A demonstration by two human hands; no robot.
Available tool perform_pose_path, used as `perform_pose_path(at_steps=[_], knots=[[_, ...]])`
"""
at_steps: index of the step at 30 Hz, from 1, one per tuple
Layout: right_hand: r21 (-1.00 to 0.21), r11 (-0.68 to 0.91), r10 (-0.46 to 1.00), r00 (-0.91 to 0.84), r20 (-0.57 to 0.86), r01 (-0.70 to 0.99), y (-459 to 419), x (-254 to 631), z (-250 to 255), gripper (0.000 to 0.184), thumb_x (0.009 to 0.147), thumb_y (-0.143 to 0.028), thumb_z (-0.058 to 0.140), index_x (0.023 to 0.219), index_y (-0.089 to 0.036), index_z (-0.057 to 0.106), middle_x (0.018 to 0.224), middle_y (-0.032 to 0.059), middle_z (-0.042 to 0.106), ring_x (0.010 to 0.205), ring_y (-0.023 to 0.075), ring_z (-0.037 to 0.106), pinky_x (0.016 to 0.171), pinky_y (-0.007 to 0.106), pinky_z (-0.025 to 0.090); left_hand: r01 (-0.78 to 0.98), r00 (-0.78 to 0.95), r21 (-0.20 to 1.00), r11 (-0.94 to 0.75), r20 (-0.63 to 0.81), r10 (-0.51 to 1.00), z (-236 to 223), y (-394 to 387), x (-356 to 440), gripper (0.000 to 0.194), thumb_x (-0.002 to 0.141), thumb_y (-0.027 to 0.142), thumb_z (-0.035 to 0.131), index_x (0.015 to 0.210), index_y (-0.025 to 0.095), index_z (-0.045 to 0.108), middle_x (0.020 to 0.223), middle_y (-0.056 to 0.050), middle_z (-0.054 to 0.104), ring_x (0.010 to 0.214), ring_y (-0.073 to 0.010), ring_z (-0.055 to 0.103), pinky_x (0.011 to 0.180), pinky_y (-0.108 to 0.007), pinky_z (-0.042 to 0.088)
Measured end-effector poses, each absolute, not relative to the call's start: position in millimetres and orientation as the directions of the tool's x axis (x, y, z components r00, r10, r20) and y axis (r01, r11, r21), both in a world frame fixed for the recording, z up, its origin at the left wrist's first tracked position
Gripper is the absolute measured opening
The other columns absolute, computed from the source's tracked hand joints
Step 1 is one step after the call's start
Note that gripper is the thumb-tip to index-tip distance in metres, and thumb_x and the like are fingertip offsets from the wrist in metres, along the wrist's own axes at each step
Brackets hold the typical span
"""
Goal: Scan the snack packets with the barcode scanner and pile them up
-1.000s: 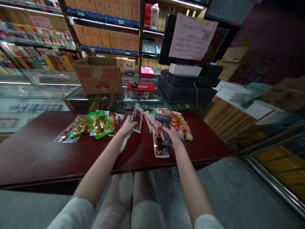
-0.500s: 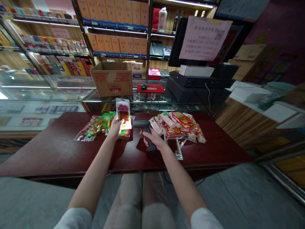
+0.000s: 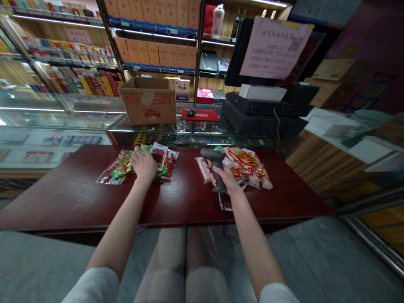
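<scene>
My right hand [image 3: 227, 180] is wrapped round the handle of a dark grey barcode scanner [image 3: 214, 162], whose cable hangs over the table's front edge. The scanner is raised in front of a pile of snack packets [image 3: 246, 162] on the right and covers part of it. On the left, my left hand [image 3: 144, 165] rests over a second group of packets, fingers apart and holding nothing. A white-topped snack packet [image 3: 159, 155] lies just right of its fingers, on other packets. Clear and green packets [image 3: 118, 168] stick out on the hand's left side.
The dark red table [image 3: 75, 189] carries both groups. Behind it, a glass counter [image 3: 195, 134] bears a cardboard box [image 3: 151, 103], a mouse [image 3: 191, 112] on a red mat, and a till with a monitor [image 3: 236, 54]. Stocked shelves [image 3: 154, 33] rise at the back.
My left hand has let go of the white-topped packet, now lying on the left group, and shifted left. My right hand has carried the scanner right, to the right pile.
</scene>
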State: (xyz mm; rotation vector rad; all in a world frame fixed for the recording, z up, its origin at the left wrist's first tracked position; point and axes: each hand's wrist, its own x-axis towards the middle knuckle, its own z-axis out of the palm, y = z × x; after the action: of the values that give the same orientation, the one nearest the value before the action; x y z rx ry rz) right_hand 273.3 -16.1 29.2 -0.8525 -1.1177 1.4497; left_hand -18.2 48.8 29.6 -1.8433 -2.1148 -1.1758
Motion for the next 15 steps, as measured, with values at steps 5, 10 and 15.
perform_pose_path(at_steps=[5,10,15], knots=[[-0.961,0.032,0.996,-0.068,0.053,-0.273,-22.8,316.8,23.7,0.036,0.077,-0.043,0.068,0.099,-0.022,0.049,0.056,-0.0075,0.055,0.038,0.0083,0.045,0.035,0.02,0.036,0.882,0.076,0.4,-0.249,0.401,0.913,24.9,37.3,57.7,0.04,0.091,0.035,0.045,0.12,0.01,0.057,0.122,-0.026,0.058,0.119,-0.0402,0.051,0.099,-0.053,0.038],[-0.962,0.008,1.0,-0.013,0.012,-0.275,-21.6,336.8,12.3,0.043,0.073,-0.043,0.072,0.1,-0.024,0.044,0.058,-0.0083,0.057,0.036,0.0085,0.045,0.034,0.02,0.036,0.904,0.09,0.416,-0.104,0.052,0.995,3.2,37.0,143.4,0.069,0.082,0.065,0.051,0.118,0.007,0.057,0.119,-0.028,0.06,0.114,-0.0402,0.057,0.091,-0.045,0.045],[-0.973,-0.015,0.999,-0.035,-0.007,-0.231,-23.0,343.4,4.4,0.041,0.077,-0.044,0.069,0.099,-0.023,0.043,0.049,-0.0108,0.052,0.035,0.0092,0.045,0.035,0.019,0.036,0.902,0.052,0.43,-0.042,-0.011,0.999,-3.7,47.5,160.9,0.061,0.076,0.044,0.062,0.121,0.004,0.054,0.123,-0.028,0.056,0.117,-0.0412,0.056,0.093,-0.046,0.045]])
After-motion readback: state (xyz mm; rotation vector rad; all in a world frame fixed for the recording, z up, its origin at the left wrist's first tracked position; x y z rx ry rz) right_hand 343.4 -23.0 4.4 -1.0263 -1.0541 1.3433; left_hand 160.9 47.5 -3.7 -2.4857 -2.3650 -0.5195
